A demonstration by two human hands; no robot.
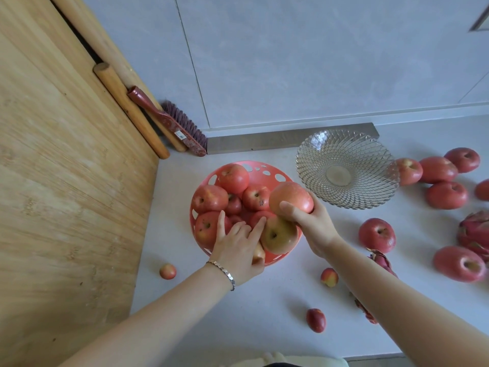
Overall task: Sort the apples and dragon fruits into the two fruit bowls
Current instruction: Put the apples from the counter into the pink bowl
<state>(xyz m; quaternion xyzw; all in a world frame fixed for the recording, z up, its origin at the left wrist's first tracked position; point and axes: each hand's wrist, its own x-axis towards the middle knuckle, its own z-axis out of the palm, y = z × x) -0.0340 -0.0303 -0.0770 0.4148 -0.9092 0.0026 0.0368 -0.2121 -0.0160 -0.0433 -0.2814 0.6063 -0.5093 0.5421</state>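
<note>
Right hand [309, 221] fingers clasping apple [291, 197] over red bowl [264, 170], left hand [238, 247] fingers spread on apples inside

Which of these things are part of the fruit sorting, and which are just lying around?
Part of the job:
red bowl
glass bowl
apple in the right hand
loose apples
dragon fruit
left hand

Lying about:
brush
wooden rolling pins

On the desk [264, 300] before me, the apple-filled bowl [264, 172] sits left of the glass bowl [347, 168], loose apples [438, 169] and a dragon fruit [473, 231] farther right.
</note>
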